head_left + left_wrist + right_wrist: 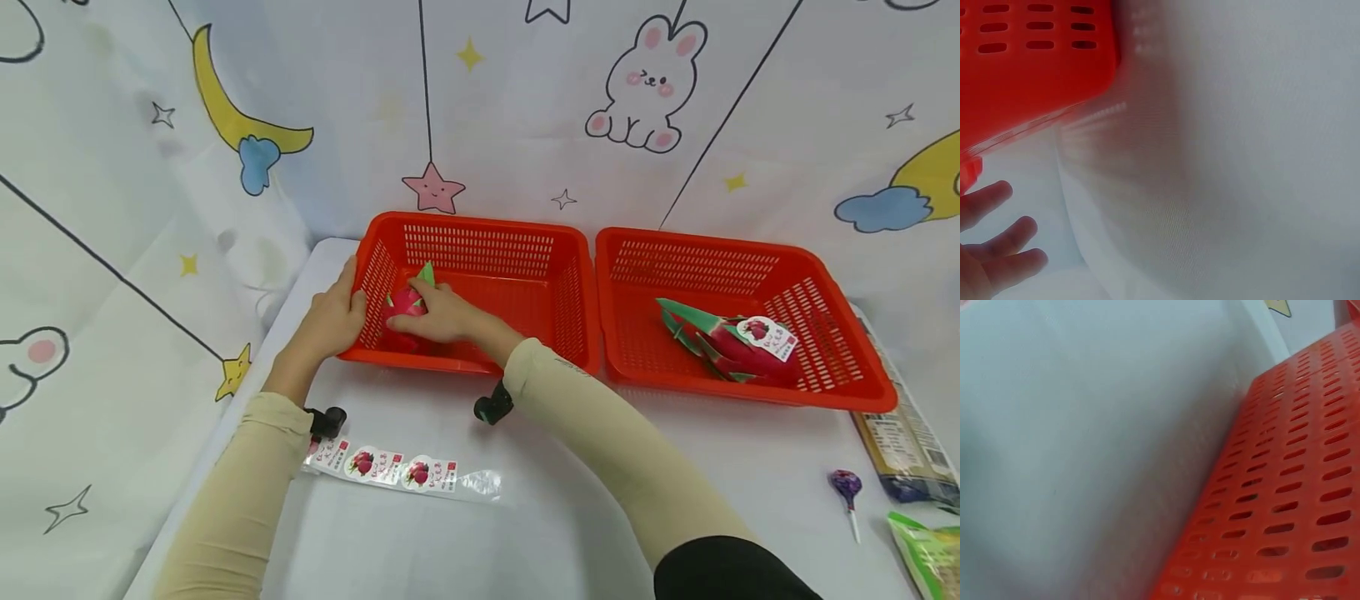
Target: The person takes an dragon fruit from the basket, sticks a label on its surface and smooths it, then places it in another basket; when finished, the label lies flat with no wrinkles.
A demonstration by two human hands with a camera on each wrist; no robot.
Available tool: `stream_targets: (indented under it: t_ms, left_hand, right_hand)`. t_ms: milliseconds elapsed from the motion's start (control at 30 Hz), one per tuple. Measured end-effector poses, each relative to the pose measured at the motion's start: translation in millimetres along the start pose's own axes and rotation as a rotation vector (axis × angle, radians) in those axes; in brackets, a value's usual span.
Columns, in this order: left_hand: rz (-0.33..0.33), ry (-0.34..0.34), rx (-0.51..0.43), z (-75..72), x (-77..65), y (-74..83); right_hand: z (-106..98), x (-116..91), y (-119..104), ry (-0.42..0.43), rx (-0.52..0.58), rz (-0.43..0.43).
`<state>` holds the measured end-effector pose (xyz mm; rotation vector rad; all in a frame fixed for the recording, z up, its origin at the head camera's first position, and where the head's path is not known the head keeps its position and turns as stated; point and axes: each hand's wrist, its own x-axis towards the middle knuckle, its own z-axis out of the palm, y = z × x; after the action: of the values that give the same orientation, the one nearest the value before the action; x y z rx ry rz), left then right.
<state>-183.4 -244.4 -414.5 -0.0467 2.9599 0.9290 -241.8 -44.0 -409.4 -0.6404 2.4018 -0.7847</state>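
Two red plastic baskets stand side by side on the white table. In the left basket [517,292], a pink dragon fruit [405,302] with green leaf tips lies at the left end. My right hand [442,315] reaches over the front rim and grips this fruit from above, covering part of it. At the basket's left rim, my left hand [333,315] holds on, thumb over the edge and fingers outside; its fingertips [1019,234] show below the wall in the left wrist view. A second dragon fruit [750,350], bearing a white printed label, lies in the right basket [622,317].
A clear strip of dragon fruit stickers [390,468] lies in front of the left basket. To the right are a purple lollipop [847,492], a brown package [900,442] and a green packet [930,554]. A patterned cloth backdrop [510,108] hangs behind the baskets.
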Motion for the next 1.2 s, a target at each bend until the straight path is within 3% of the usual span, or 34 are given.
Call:
stream_targets:
  t_ms: [233, 400, 600, 767, 933, 1067, 1200]
  left_hand:
    - [0.001, 0.005, -0.005, 1.9, 1.7, 0.3]
    - [-0.002, -0.009, -0.022, 3.0, 3.2, -0.6]
    - [-0.015, -0.024, -0.029, 1.4, 1.7, -2.1]
    - [-0.010, -0.029, -0.024, 3.0, 1.1, -1.0]
    - [-0.001, -0.027, -0.009, 5.6, 3.1, -2.2]
    - [-0.010, -0.022, -0.008, 5.1, 2.7, -4.4]
    - [-0.007, -0.015, -0.016, 3.8, 2.0, -2.9]
  right_hand:
    - [-5, -2, 4, 0.039, 0.114, 0.008]
    - [-11, -5, 9, 0.019, 0.222, 0.030]
    - [-38, -29, 20, 0.027, 0.382, 0.038]
    - [-76, -88, 40, 0.047, 0.480, -0.061]
    - [-97, -171, 66, 0.042, 0.410, -0.205]
    - [-86, -228, 85, -0.040, 0.418, -0.349]
    - [-61, -268, 103, -0.154, 0.430, -0.335]
